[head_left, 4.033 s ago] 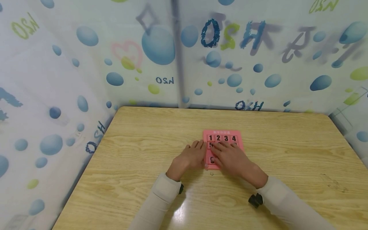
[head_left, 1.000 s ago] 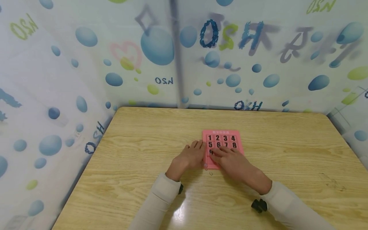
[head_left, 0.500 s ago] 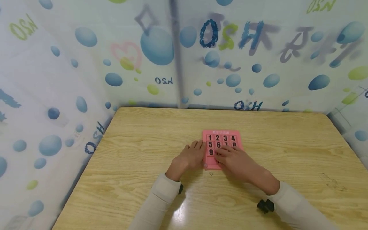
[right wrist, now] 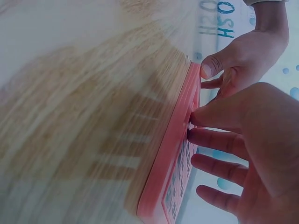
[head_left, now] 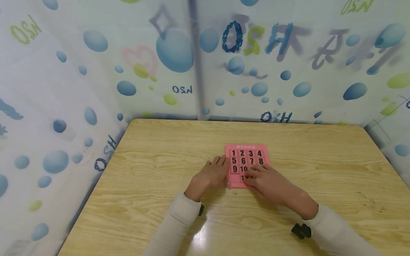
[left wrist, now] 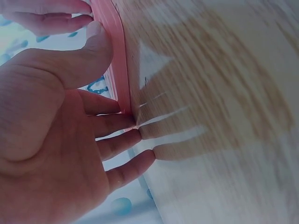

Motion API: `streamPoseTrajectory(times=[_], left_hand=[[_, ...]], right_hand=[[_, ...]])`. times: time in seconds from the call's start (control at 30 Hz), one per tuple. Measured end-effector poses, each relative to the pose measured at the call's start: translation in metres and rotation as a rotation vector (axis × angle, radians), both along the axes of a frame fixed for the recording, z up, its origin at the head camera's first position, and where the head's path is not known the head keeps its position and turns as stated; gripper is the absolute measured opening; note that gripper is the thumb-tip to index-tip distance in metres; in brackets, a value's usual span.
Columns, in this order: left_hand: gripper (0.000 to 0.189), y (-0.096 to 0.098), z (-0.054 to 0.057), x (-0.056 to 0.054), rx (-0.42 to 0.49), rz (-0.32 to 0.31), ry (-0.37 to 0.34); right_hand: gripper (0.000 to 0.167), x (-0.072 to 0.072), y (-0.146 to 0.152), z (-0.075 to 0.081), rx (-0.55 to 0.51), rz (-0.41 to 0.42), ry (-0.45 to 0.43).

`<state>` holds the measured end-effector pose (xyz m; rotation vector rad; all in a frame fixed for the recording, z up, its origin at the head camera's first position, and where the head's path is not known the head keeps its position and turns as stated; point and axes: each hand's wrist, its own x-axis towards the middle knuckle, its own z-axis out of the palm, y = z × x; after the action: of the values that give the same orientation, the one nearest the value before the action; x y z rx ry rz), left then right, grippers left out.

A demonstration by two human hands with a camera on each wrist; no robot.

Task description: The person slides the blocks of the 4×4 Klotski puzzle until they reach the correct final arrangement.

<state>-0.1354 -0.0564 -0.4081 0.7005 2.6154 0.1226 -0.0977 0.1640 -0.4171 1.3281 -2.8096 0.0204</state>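
Observation:
A pink sliding number puzzle (head_left: 246, 147) lies flat on the wooden table. Its tiles 1 to 9 and the 10 tile (head_left: 243, 169) can be read; the lower left slot holds no tile. My left hand (head_left: 213, 173) rests along the puzzle's left side. In the left wrist view, its thumb (left wrist: 100, 49) touches the pink edge and its extended fingertips meet the table. My right hand (head_left: 270, 183) lies over the lower right tiles, hiding several. Its thumb and index fingertip touch the tile face in the right wrist view, the other fingers (right wrist: 219, 170) held straight.
The wooden table (head_left: 160, 153) reaches back to a patterned curtain wall (head_left: 134, 96). A small ring-like loop (head_left: 235, 193) lies by the puzzle's near left corner. Dark wrist devices (head_left: 301, 231) sit under both sleeves.
My right hand has slid right across the lower rows, uncovering 5 to 10. The 9 now sits one row higher, leaving the lower left slot bare. My left hand stays put.

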Motion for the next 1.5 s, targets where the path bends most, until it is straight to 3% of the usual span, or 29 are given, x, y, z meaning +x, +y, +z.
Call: streamPoseTrajectory(times=[0.53, 1.5], left_hand=[[0.084, 0.0, -0.001, 0.0, -0.037, -0.016, 0.029], [0.083, 0.001, 0.0, -0.001, -0.008, -0.004, 0.008]], right_hand=[[0.023, 0.001, -0.007, -0.006, -0.053, 0.047, 0.081], [0.029, 0.003, -0.023, -0.009, -0.082, -0.004, 0.005]])
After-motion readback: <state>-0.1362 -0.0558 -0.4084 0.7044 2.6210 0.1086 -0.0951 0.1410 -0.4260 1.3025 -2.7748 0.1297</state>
